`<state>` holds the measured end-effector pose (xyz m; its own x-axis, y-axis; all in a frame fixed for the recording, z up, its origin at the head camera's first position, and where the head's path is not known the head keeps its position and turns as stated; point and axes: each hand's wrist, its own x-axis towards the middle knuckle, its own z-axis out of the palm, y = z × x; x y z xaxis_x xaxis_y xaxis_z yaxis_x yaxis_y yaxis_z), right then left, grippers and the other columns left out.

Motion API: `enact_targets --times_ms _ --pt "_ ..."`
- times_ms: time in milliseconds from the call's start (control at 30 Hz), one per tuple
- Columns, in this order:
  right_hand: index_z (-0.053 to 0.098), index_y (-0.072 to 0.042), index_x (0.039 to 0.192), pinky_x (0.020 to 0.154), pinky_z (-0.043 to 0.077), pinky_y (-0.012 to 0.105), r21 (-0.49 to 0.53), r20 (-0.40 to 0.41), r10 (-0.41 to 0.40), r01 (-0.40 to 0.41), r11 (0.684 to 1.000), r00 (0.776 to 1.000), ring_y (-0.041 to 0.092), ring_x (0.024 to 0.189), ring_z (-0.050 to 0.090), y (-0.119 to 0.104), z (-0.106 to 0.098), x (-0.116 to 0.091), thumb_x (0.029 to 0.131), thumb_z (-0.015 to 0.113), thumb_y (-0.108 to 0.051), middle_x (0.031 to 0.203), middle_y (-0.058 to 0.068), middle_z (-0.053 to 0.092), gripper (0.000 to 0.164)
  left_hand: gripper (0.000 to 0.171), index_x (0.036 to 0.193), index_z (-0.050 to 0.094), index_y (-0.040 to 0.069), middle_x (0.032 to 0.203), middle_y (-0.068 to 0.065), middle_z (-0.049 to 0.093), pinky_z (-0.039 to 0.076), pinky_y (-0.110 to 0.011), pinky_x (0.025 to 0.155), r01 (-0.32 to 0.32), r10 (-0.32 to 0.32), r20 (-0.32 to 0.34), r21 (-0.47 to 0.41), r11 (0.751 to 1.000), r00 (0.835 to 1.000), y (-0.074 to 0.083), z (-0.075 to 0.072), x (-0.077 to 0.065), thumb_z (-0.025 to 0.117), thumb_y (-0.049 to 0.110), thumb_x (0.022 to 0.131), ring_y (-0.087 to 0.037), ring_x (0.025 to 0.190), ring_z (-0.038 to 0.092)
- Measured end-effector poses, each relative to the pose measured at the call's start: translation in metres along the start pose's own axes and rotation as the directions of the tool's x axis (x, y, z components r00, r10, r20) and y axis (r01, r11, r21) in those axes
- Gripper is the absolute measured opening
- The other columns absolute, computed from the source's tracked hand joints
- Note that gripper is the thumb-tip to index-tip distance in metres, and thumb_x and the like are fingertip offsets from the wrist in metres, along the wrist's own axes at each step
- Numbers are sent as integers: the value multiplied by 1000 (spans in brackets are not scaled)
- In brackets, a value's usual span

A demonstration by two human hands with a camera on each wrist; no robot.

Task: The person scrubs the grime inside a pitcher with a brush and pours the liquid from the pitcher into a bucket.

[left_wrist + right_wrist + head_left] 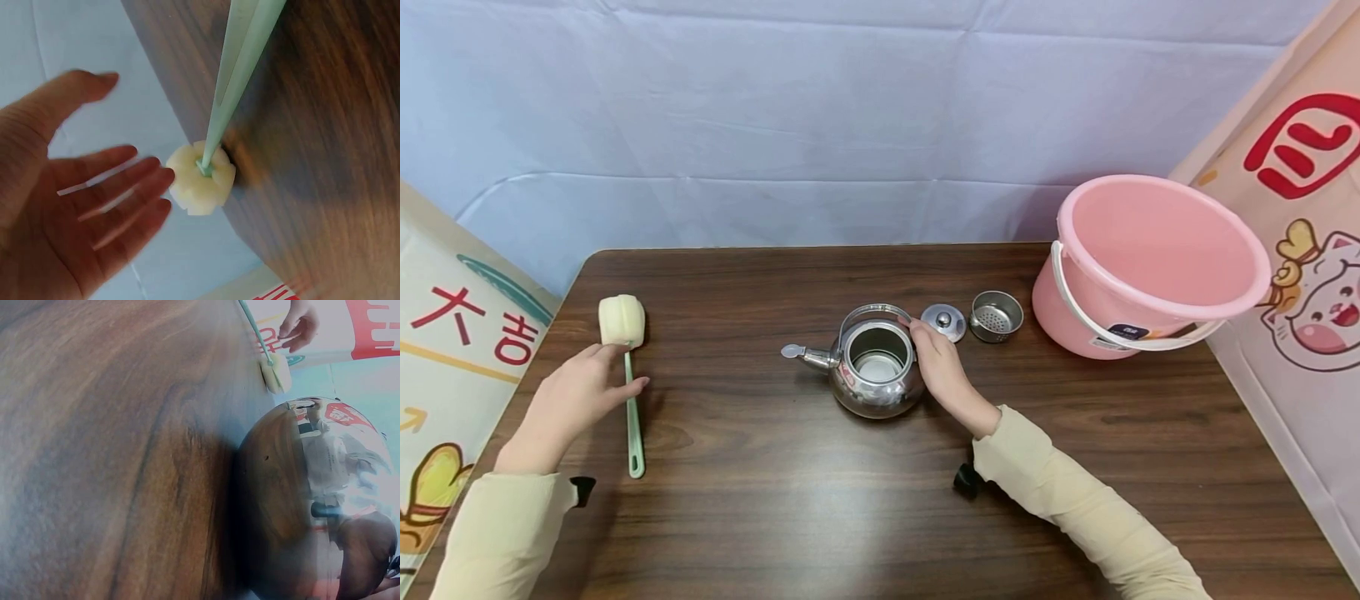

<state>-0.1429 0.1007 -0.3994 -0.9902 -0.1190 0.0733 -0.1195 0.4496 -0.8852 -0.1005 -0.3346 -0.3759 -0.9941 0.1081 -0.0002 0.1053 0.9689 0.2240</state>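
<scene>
A brush with a pale yellow sponge head and a light green handle lies on the left of the table. My left hand is over the brush, fingers spread and thumb apart; in the left wrist view its palm faces the green handle, with a gap between them. A shiny steel kettle stands upright mid-table, lidless, its spout to the left. My right hand rests against the kettle's right side by the hoop handle, fingers fairly straight. Its fingertips are partly hidden in the right wrist view.
Behind the right hand lie a round steel lid with a knob and a small perforated strainer. A pink bucket with a white handle stands at the right back. Cloth hangs behind the wooden table.
</scene>
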Motion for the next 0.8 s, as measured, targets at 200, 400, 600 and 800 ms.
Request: enact_targets --times_ms 200,400,600,800 --pt "55 -1 124 105 27 30 3 9 0 0 1000 1000 23 126 40 1 0 0 99 26 -22 127 11 54 43 52 104 47 -12 75 -15 48 39 -46 56 84 -81 59 -47 995 995 -4 5 1 68 27 78 -31 68 49" --pt "55 0 123 104 28 30 -1 10 1 -1 1000 1000 21 125 41 0 0 1 99 27 -21 126 12 54 43 45 88 45 -11 70 -17 46 39 -44 54 140 -133 104 -56 989 986 -6 9 0 67 27 79 -30 62 47" --pt "55 1 122 104 28 30 -1 12 21 -21 1000 1000 21 125 41 -1 0 1 99 27 -21 127 13 53 43 43 77 43 -6 65 -13 43 38 -38 51 208 -190 219 -62 976 957 -8 13 0 66 30 80 -27 58 45" --pt "56 0 122 105 27 30 8 9 35 -35 999 999 21 126 40 -1 0 1 99 28 -22 129 13 51 43 37 71 43 1 61 -7 39 33 -31 49 254 -222 291 -77 964 931 -6 15 1 65 29 80 -21 55 41"
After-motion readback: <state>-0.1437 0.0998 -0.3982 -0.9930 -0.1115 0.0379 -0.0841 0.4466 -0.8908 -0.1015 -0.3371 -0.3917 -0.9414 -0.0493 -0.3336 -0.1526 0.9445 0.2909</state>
